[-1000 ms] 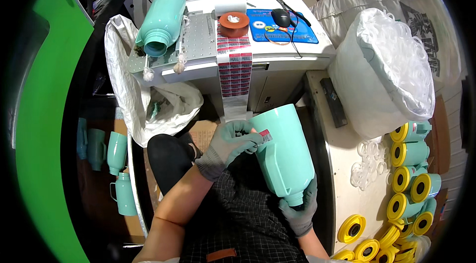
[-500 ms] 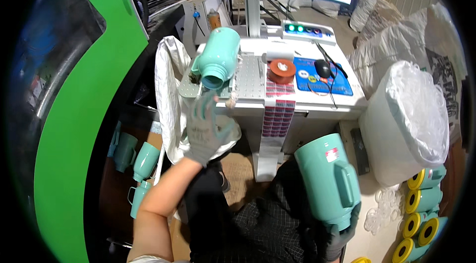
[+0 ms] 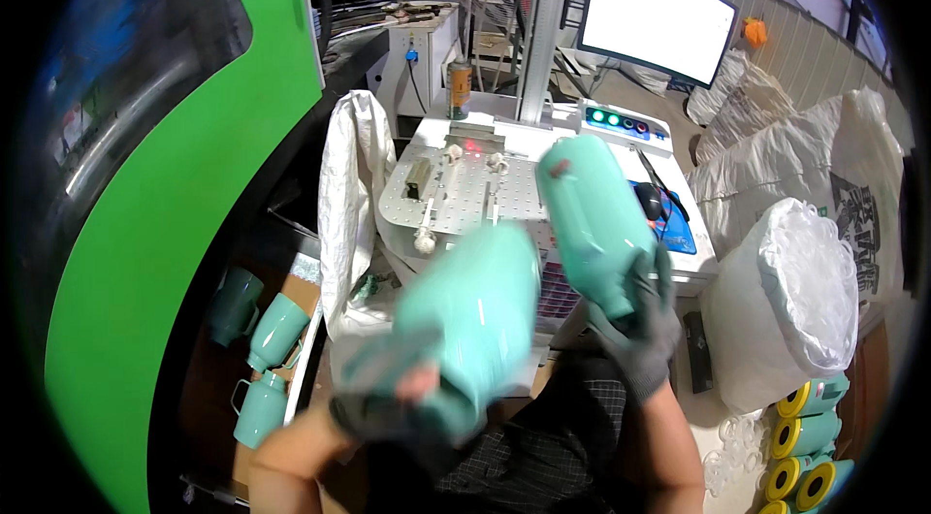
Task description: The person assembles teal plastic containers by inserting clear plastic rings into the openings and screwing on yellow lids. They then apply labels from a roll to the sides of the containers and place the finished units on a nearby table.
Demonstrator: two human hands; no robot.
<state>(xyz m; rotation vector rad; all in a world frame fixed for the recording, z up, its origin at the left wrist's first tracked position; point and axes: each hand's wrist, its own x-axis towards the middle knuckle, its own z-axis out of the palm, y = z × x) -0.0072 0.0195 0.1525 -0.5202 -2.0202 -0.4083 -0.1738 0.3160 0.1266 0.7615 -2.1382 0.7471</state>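
Note:
In my gloved left hand (image 3: 383, 388) is a teal jug (image 3: 475, 296), smeared by motion, held low in front of the workbench and tilted with its base up and away from me. My right hand (image 3: 638, 330), in a grey glove, is closed round the neck end of a second teal jug (image 3: 587, 213). That jug leans up and left over the right part of the perforated metal plate (image 3: 524, 186), and its handle does not show. On the plate are small white-wrapped posts (image 3: 425, 240) and a metal block (image 3: 418, 178); a red light spot falls near its back.
More teal jugs (image 3: 278, 330) lie in a box at lower left. A white sack (image 3: 351, 194) hangs left of the bench. Right of it stands a bag-lined bin (image 3: 776, 310), with yellow-ringed jugs (image 3: 810, 436) below. A monitor (image 3: 659, 15) and control box (image 3: 626, 126) stand behind.
My left hand has taken the jug off the plate and brought it toward me. My right hand has raised the other jug from beside my leg up to the bench. The view has shifted slightly.

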